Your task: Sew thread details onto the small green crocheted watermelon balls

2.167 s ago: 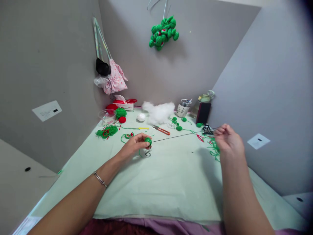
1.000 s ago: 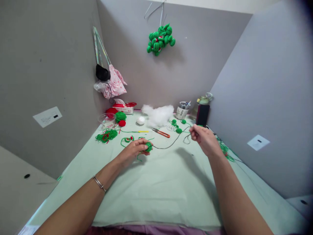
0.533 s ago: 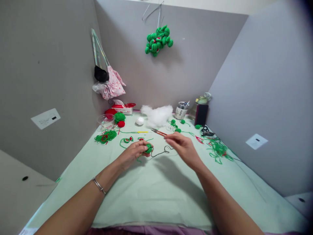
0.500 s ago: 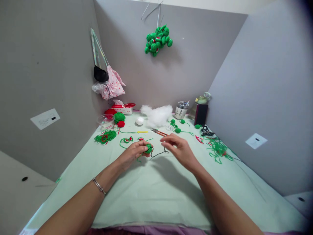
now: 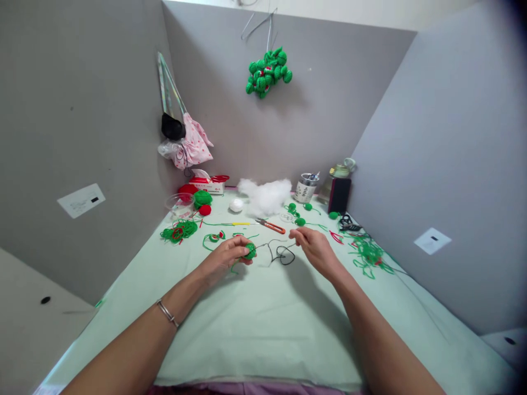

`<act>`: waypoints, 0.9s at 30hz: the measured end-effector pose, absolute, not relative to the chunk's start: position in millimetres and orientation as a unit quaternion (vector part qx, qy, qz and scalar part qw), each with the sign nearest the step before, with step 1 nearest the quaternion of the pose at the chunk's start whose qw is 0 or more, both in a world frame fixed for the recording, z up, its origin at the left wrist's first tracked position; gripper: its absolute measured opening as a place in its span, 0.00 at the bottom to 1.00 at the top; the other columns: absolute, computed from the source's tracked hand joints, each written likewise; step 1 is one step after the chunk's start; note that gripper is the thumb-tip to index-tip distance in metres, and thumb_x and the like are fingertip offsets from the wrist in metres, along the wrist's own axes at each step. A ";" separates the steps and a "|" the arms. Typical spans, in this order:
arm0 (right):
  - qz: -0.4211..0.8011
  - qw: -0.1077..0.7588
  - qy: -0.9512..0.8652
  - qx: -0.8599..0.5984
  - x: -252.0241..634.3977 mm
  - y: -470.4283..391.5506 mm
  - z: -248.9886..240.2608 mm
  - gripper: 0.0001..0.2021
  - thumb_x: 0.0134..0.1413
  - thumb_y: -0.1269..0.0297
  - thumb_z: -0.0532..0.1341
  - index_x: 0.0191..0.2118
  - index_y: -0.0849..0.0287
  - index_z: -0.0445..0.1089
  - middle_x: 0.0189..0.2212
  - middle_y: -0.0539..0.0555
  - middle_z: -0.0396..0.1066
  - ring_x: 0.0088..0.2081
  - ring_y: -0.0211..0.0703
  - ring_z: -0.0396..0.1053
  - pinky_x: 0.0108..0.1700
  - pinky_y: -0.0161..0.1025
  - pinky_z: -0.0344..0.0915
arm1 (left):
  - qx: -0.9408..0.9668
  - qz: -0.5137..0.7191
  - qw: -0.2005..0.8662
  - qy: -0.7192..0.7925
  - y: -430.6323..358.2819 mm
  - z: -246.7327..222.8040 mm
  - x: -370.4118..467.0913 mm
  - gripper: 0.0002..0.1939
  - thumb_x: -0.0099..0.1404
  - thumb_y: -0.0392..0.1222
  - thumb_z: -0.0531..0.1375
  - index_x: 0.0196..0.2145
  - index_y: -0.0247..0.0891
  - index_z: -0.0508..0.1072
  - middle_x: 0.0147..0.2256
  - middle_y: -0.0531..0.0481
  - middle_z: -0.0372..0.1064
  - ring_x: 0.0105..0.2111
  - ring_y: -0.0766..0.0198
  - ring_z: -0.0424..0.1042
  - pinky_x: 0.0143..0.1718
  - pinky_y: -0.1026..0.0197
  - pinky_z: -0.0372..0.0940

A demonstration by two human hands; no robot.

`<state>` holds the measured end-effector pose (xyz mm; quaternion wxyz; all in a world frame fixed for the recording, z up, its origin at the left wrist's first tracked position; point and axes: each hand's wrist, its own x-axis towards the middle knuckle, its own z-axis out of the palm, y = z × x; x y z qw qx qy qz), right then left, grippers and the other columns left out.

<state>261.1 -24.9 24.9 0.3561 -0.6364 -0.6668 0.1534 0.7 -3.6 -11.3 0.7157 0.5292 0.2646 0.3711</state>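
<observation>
A small green crocheted ball [image 5: 250,251] is held between the thumb and fingers of my left hand [image 5: 230,253], with a green yarn tail hanging below it. Black thread [image 5: 285,255] runs from the ball toward the right and lies in a loop on the cloth. The fingers of my right hand [image 5: 310,244] are pinched together, and the thread leads up to them. Whether a needle is also between those fingers is too small to tell. Just beyond the hands lie orange-handled thread snips [image 5: 272,226] and a yellow crochet hook [image 5: 241,224].
White stuffing [image 5: 265,196] lies at the back, left of a pen tin [image 5: 306,187]. A phone [image 5: 340,196] leans at the right. Green yarn scraps [image 5: 368,252] sit right, another yarn tangle [image 5: 179,231] left. Green crocheted pieces [image 5: 268,71] hang on the back partition.
My right hand has moved right, away from the snips, and its fingers have closed into a tighter pinch. The black thread has shifted right into a loop. My left hand stays nearly still.
</observation>
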 end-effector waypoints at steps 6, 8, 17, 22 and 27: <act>0.191 0.397 -0.706 -0.555 236.2 -33.5 19.4 0.09 0.57 0.61 0.61 0.39 0.59 0.74 0.29 0.52 0.69 0.29 0.39 0.64 0.33 0.35 0.59 | 0.551 0.366 0.703 0.263 -2.4 -13.6 0.9 0.09 0.61 0.43 0.62 0.38 0.36 0.72 0.36 0.48 0.67 0.37 0.64 0.68 0.42 0.60 0.64; 0.223 0.372 -0.750 -0.499 219.9 -40.2 16.8 0.09 0.57 0.61 0.63 0.40 0.58 0.74 0.30 0.51 0.68 0.29 0.37 0.63 0.33 0.34 0.60 | 0.560 0.359 0.698 0.266 -3.8 -12.6 1.5 0.09 0.62 0.43 0.62 0.38 0.36 0.72 0.36 0.49 0.67 0.36 0.64 0.69 0.43 0.59 0.63; 0.171 0.335 -0.794 -0.478 196.9 -50.4 16.6 0.08 0.55 0.75 0.57 0.27 0.60 0.67 0.26 0.48 0.63 0.27 0.33 0.59 0.31 0.33 0.54 | 0.593 0.342 0.676 0.274 -5.9 -12.9 4.9 0.10 0.60 0.43 0.63 0.39 0.38 0.72 0.36 0.50 0.68 0.34 0.64 0.71 0.41 0.60 0.63; 0.228 0.333 -0.765 -0.502 201.5 -42.9 10.9 0.07 0.56 0.70 0.57 0.28 0.60 0.69 0.25 0.49 0.64 0.27 0.35 0.58 0.30 0.34 0.54 | 0.587 0.340 0.676 0.286 -4.2 -16.6 4.8 0.10 0.58 0.44 0.64 0.36 0.37 0.72 0.32 0.52 0.67 0.32 0.65 0.70 0.38 0.61 0.63; 0.380 0.388 -0.704 -0.458 222.4 -39.1 21.9 0.15 0.62 0.62 0.54 0.51 0.61 0.70 0.29 0.52 0.70 0.29 0.37 0.63 0.34 0.36 0.61 | 0.533 0.383 0.695 0.294 -1.0 -5.7 -0.9 0.15 0.56 0.43 0.66 0.40 0.38 0.73 0.35 0.51 0.68 0.34 0.65 0.68 0.43 0.59 0.65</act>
